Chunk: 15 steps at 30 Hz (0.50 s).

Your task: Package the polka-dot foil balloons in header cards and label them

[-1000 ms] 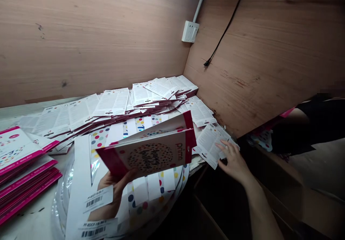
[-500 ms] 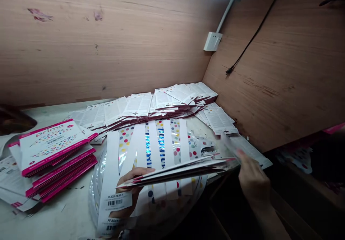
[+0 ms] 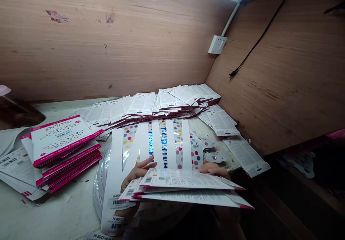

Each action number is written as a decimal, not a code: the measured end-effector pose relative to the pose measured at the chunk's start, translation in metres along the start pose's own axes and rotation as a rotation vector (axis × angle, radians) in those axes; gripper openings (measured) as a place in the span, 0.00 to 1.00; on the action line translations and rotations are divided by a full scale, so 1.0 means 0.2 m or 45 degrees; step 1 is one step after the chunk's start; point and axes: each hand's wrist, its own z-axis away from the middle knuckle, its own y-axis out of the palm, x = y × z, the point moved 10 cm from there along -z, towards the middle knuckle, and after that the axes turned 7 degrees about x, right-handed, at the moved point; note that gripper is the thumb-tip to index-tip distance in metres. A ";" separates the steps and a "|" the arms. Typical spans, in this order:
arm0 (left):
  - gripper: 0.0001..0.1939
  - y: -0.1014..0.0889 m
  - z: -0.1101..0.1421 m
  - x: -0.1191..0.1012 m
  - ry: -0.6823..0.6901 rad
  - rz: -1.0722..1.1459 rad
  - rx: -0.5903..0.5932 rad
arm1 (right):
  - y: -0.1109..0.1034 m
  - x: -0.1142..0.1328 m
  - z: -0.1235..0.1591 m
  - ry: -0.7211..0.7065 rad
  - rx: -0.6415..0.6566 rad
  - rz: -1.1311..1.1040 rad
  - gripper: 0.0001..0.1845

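Hands: left hand at the left end of the held packets, its fingers reaching past them, its grip too hidden to tell; right hand closed on their far edge toward the right.
Held packets: a loose, fanned bundle, printed side up, raised over the desk near its front edge.
Barcode labels: paper strips by the left wrist; whether stuck there, I cannot tell.
Dotted foil: spotted sheets with white bands across, behind the held packets.
Pink-edged stack: packets piled toward the desk's left edge.
Back edge: white packets spread overlapping along it.
Right edge: one packet jutting past it.
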 end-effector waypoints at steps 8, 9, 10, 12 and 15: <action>0.31 0.06 0.04 -0.05 0.123 -0.108 -0.106 | 0.02 -0.26 0.12 0.390 0.119 -0.130 0.14; 0.29 0.08 0.03 -0.06 0.148 -0.194 -0.051 | 0.03 -0.27 0.12 0.412 0.160 -0.120 0.18; 0.25 0.10 0.02 -0.07 0.174 -0.276 0.000 | 0.05 -0.27 0.13 0.433 0.208 -0.114 0.22; 0.21 0.12 0.01 -0.07 0.202 -0.413 0.043 | 0.09 -0.27 0.13 0.476 0.253 -0.128 0.27; 0.33 0.13 0.01 -0.04 0.155 -0.368 0.031 | 0.08 -0.24 0.13 0.505 0.130 -0.169 0.35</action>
